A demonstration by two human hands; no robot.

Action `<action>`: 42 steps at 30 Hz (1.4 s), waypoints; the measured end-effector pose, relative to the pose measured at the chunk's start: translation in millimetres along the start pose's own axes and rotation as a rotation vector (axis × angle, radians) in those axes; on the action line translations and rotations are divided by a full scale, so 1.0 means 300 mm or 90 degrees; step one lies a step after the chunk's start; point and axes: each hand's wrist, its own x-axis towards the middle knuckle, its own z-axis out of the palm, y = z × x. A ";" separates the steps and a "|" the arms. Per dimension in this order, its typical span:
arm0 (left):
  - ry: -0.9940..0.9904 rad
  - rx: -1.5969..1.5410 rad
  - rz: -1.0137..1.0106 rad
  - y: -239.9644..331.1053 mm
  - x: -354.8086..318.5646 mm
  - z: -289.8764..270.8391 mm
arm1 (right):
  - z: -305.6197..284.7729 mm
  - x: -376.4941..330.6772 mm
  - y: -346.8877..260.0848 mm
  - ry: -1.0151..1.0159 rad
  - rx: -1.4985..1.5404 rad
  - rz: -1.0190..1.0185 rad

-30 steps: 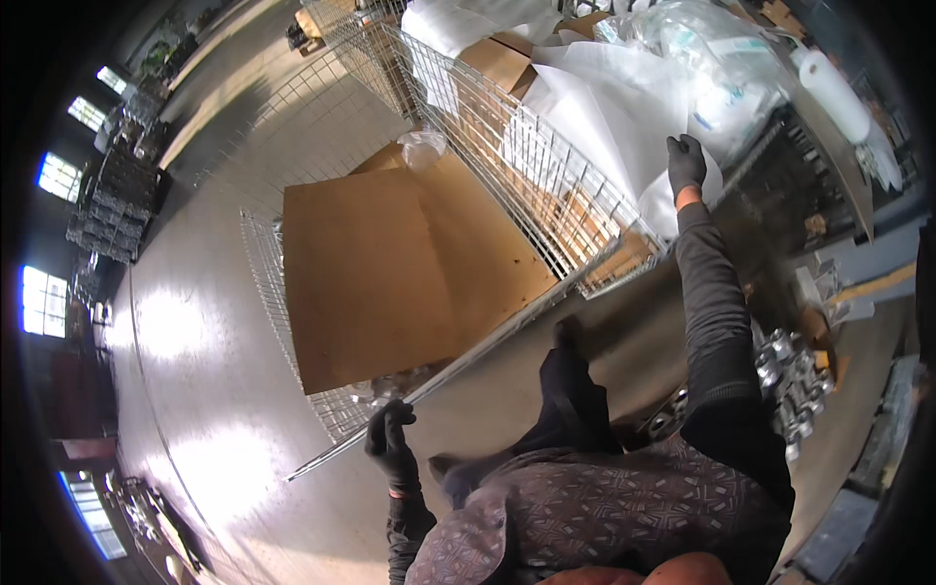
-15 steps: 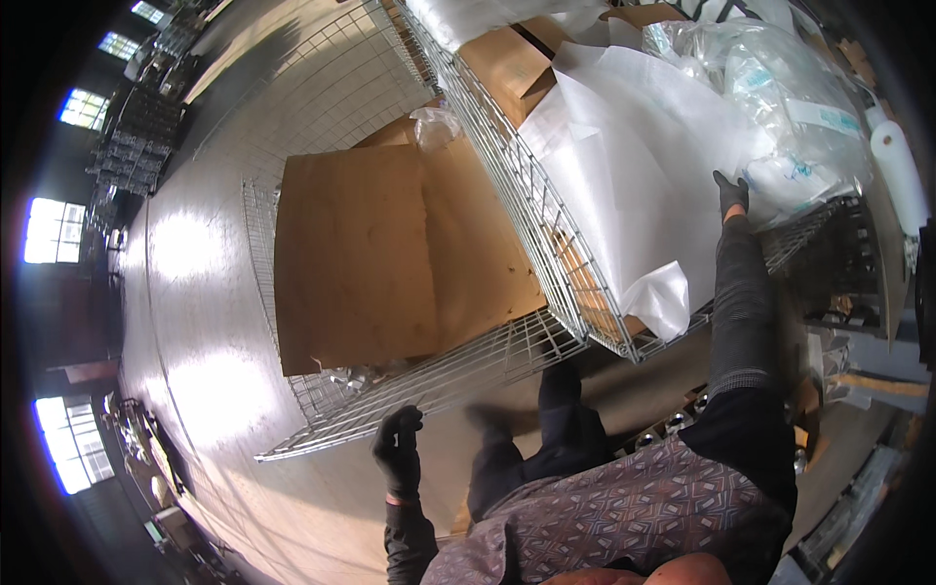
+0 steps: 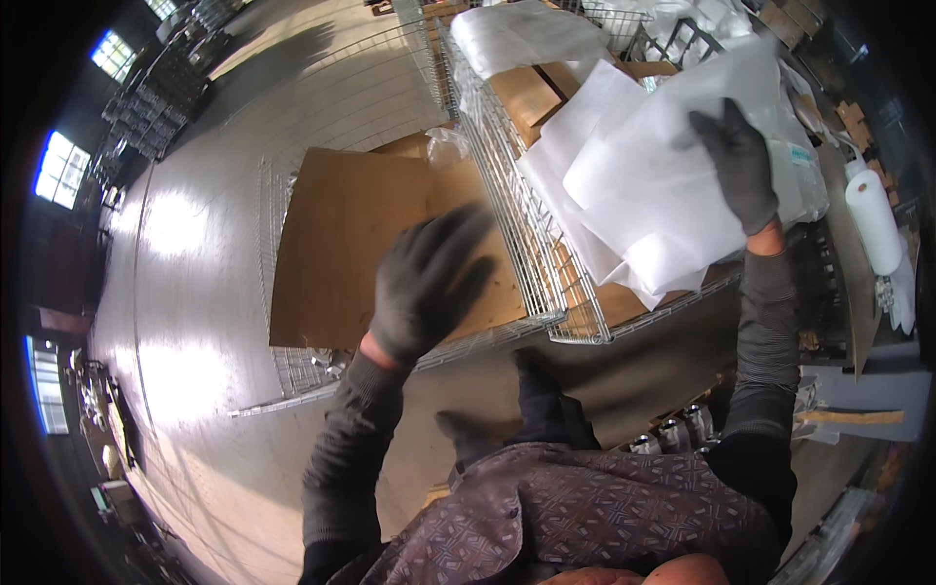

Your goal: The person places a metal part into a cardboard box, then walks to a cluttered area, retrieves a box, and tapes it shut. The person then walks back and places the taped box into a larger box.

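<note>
A thin white foam sheet (image 3: 634, 161), partly lifted and blurred at its far corner, spreads over other white sheets in the right wire basket (image 3: 585, 327). My right hand (image 3: 741, 171), in a dark grey glove, is at the sheet's right part and seems to grip it; its fingertips are partly blurred. My left hand (image 3: 429, 283), gloved likewise, is raised in front of the brown cardboard (image 3: 361, 234) in the left wire basket. Its fingers are apart and smeared by motion, with nothing seen in them.
Clear plastic wrapping (image 3: 804, 180) lies beside the sheets, and a cardboard box (image 3: 526, 97) stands behind them. A white roll (image 3: 875, 222) is at the far right. Several shiny metal parts (image 3: 673, 434) sit low near my right side. Stacked goods (image 3: 156, 117) stand far left.
My left hand has risen from near the basket's front edge to in front of the cardboard. The foam sheet has lifted and shifted, with my right hand now over it. The view has shifted slightly.
</note>
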 end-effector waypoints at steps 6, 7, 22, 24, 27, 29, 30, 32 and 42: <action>-0.123 0.137 0.235 0.099 0.135 -0.080 | 0.495 -0.154 -0.264 -0.330 -0.138 -0.267; -0.176 0.171 0.190 0.082 0.104 -0.079 | 0.554 -0.192 -0.278 -0.357 -0.147 -0.270; -0.336 0.206 -0.185 -0.014 -0.410 -0.183 | 0.577 -0.523 -0.120 -0.285 -0.440 -0.045; -0.357 0.190 -0.222 0.051 -0.376 -0.137 | 0.564 -0.504 -0.137 -0.321 -0.455 -0.065; -0.273 0.120 -0.144 0.116 -0.311 -0.001 | 0.581 -0.498 -0.157 -0.330 -0.426 -0.147; -0.344 0.111 -0.156 0.066 -0.264 0.106 | 0.603 -0.504 -0.162 -0.305 -0.397 -0.217; -0.416 0.112 -0.174 0.025 -0.257 0.136 | 0.607 -0.499 -0.158 -0.369 -0.419 -0.178; -0.492 0.101 -0.181 -0.038 -0.241 0.179 | 0.583 -0.456 -0.139 -0.419 -0.412 -0.163; -0.024 0.291 0.043 -0.221 0.337 -0.290 | -0.023 0.160 -0.060 -0.192 -0.103 0.070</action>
